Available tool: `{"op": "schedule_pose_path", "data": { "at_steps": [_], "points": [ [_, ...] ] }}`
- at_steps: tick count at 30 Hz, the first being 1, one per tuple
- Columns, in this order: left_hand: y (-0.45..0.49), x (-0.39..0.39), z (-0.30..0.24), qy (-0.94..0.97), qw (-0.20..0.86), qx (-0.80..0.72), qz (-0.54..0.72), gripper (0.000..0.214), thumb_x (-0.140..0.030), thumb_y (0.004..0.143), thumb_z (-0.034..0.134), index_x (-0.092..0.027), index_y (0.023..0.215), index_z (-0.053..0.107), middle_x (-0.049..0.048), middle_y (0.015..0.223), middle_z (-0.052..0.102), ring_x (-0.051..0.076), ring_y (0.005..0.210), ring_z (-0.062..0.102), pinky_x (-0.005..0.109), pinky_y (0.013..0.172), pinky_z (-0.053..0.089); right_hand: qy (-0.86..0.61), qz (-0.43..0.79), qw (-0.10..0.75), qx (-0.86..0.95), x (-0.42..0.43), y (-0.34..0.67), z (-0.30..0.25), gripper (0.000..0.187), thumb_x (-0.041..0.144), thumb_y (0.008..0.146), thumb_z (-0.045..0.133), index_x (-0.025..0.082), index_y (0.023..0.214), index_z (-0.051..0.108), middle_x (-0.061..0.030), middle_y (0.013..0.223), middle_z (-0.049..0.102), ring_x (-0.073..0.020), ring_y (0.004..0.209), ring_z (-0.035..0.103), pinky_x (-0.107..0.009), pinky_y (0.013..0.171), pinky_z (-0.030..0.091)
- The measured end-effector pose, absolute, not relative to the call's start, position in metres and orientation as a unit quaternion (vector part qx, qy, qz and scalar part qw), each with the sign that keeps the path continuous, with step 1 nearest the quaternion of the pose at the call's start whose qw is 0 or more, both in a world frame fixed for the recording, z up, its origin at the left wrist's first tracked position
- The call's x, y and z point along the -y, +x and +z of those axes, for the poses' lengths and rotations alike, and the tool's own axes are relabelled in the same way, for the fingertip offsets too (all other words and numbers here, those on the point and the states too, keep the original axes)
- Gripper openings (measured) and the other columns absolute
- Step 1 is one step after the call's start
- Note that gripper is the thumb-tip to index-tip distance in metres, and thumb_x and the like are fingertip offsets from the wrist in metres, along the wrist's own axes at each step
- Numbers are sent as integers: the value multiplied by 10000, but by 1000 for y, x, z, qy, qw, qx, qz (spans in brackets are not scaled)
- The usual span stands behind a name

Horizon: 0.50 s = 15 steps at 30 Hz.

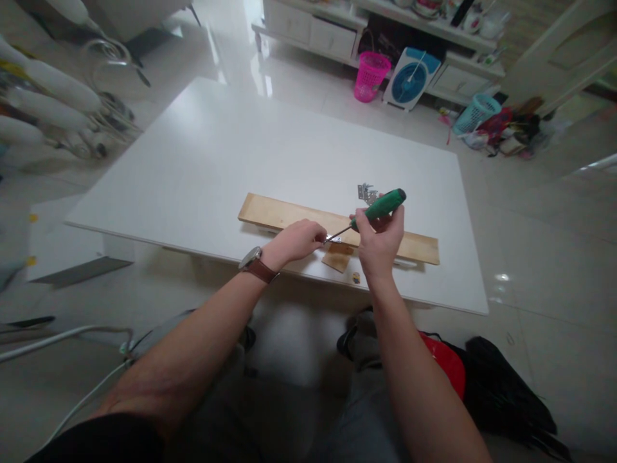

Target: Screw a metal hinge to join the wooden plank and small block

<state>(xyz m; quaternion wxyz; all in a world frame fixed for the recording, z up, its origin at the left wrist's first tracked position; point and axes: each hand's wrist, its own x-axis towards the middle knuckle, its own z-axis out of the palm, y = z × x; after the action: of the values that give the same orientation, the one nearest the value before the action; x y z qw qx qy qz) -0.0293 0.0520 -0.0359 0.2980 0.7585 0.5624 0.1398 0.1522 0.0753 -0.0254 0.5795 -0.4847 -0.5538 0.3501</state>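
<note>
Wooden board lies lengthwise along the near side of a white table, with both hands at work over its middle. At the far left, a white panel rests on the floor, and a pale cable curves in below it. The left arm reaches in from there, a watch with a brown strap on its wrist. The left hand is at the near edge of the board, its fingers drawn narrowly together just beside a small metal piece; I cannot tell whether they grip anything. Next comes a small wood scrap on the near side of the board, then a little brownish bit close to the table's edge. Beyond the board lies a cluster of metal hinges. Farther off on the floor stands a pink basket. The right hand is closed around the green handle of a screwdriver, which slants down to the left, its tip at the left fingertips. Farther right, a blue and white fan stands by a low cabinet, a red item sits on the floor beside the right forearm, a light blue basket leans back there, and a black bag lies lower down.
</note>
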Motion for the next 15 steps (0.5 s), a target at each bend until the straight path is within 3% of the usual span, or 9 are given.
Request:
{"op": "schedule_pose_path", "data": {
  "at_steps": [7, 15],
  "points": [
    [-40, -51, -40, 740, 332, -557, 177, 134, -120, 911, 683, -148, 969, 801, 77, 903, 813, 178, 779, 709, 264, 734, 487, -469, 336, 605, 549, -75, 147, -21, 498, 458, 870, 826, 294, 1249, 547, -21, 1026, 716, -190, 862, 774, -337, 726, 673],
    [-47, -53, -41, 719, 308, -598, 177, 274, -74, 831, 733, -161, 1087, 779, 75, 970, 824, 196, 855, 740, 278, 789, 529, -475, 263, 637, 547, -79, 153, -15, 503, 464, 895, 805, 329, 1291, 525, -32, 1076, 702, -213, 906, 772, -374, 741, 670]
  ]
}}
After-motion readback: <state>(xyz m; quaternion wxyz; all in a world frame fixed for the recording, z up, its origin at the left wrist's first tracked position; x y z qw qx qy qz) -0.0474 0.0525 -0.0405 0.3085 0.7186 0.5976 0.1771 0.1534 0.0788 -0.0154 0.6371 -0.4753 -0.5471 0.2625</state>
